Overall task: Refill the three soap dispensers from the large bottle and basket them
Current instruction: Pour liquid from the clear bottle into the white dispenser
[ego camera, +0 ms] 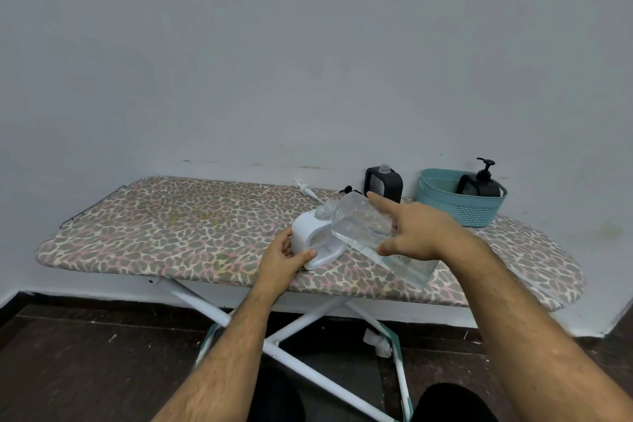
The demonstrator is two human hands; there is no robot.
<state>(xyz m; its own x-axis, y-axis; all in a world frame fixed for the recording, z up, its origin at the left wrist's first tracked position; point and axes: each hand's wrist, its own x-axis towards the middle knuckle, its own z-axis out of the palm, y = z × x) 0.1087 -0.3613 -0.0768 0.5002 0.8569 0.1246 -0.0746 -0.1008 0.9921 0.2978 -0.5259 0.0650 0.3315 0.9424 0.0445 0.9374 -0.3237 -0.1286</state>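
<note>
- A teal plastic basket [459,205] with a woven-look wall sits at 2 o'clock on the ironing board [171,226], holding one black dispenser [479,183] with its pump on.
- A second black dispenser [383,183], cap off, stands at 1 o'clock; a loose white pump [305,189] lies just left of it.
- The left hand [286,259] grips the white dispenser [313,241].
- The right hand [418,229] holds the clear large bottle [363,221], tilted, its mouth at the white dispenser's neck, forefinger straight.
- The bottle hides a small black part behind it.
</note>
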